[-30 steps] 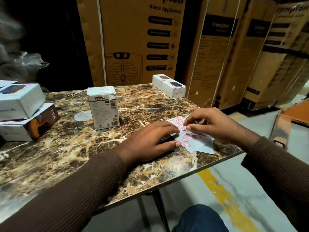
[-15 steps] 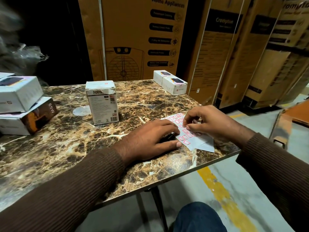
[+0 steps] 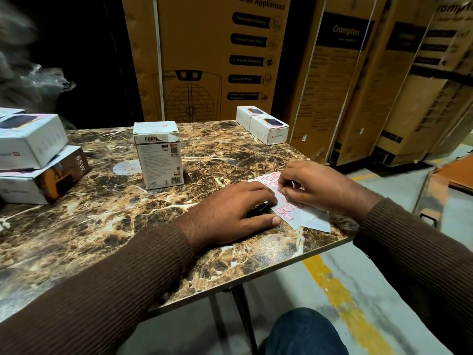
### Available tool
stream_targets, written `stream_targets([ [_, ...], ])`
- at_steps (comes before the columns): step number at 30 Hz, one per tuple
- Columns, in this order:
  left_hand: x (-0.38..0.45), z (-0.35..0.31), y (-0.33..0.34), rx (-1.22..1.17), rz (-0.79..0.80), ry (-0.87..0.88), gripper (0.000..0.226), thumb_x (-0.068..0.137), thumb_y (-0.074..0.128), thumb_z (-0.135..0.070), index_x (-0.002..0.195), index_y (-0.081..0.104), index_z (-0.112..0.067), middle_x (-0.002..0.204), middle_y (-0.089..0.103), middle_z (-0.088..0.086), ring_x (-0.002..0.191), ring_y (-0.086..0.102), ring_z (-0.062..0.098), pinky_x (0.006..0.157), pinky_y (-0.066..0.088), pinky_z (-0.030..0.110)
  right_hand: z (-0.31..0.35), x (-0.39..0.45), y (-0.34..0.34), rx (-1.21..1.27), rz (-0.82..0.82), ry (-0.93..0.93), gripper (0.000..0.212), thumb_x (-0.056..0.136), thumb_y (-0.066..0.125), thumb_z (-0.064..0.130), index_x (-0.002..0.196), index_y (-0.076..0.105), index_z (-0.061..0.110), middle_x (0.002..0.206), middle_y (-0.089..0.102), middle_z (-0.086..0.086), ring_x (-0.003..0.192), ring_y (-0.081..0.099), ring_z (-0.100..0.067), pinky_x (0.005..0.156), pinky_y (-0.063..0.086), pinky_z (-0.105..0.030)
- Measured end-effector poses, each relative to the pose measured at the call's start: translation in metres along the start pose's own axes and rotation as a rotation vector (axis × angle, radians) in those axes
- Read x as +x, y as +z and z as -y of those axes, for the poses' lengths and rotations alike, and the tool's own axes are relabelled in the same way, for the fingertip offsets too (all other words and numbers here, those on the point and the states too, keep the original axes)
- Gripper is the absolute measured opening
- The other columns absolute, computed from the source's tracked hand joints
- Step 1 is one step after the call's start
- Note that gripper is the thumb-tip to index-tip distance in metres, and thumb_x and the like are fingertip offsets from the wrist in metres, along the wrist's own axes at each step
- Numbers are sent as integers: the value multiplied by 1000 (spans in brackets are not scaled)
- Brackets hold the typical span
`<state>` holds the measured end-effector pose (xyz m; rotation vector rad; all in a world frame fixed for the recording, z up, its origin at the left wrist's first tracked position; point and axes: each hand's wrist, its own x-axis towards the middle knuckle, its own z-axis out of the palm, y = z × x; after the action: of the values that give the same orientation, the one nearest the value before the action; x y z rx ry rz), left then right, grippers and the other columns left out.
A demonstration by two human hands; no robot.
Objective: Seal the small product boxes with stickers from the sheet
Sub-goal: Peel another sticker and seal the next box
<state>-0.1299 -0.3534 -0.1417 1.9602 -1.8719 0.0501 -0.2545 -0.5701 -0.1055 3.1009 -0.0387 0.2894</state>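
Brown-and-gold marble-patterned tabletop [image 3: 107, 226] lies under both my forearms, each in a ribbed dark brown sleeve [image 3: 102, 290]. My left hand [image 3: 230, 213] rests palm down, fingers straight and lying together, their tips pressing the near left edge of the white sticker sheet with red-outlined rectangular stickers [image 3: 289, 213]. That sheet lies flat near the table's right edge, one corner close to the rim. My right hand [image 3: 314, 188] sits on top of the sheet with its fingers curled tight, thumb and forefinger pinched narrowly together at one of the stickers; whether the sticker has lifted off I cannot tell.

Standing upright farther in on the table, well apart from the sheet, is a small white product box with grey print and a barcode [image 3: 158, 155], its top flap closed. At the far right corner two small white product boxes lying side by side [image 3: 263, 128] touch each other. At the left edge a white flat box [image 3: 28, 142] is stacked on a brown-and-white box marked 65W [image 3: 48, 178]. Tall tan cardboard cartons with black appliance print [image 3: 212, 60] stand behind the table.
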Motion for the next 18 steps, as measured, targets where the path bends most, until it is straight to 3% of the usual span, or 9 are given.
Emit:
stream_targets([
  [6, 0, 0, 0, -3, -9, 8, 51, 103, 54, -61, 136, 64, -23, 138, 61, -8, 124, 56, 8, 104, 50, 39, 2, 3, 3, 86, 12, 102, 23, 93, 43, 52, 94, 58, 35, 92, 56, 17, 88, 56, -8, 77, 53, -44],
  [13, 0, -1, 0, -1, -12, 1, 53, 102, 53, -62, 136, 65, -23, 139, 61, -8, 126, 55, 8, 105, 50, 39, 4, 3, 5, 236, -9, 197, 17, 102, 53, 30, 89, 63, 26, 79, 67, 10, 75, 62, -7, 71, 53, -44],
  [18, 0, -1, 0, -11, -23, 11, 51, 102, 54, -61, 134, 66, -22, 137, 62, -7, 124, 57, 9, 103, 51, 40, 6, 4, 4, 249, -38, 238, 14, 104, 54, 30, 91, 60, 27, 79, 69, 7, 75, 63, -11, 70, 53, -45],
])
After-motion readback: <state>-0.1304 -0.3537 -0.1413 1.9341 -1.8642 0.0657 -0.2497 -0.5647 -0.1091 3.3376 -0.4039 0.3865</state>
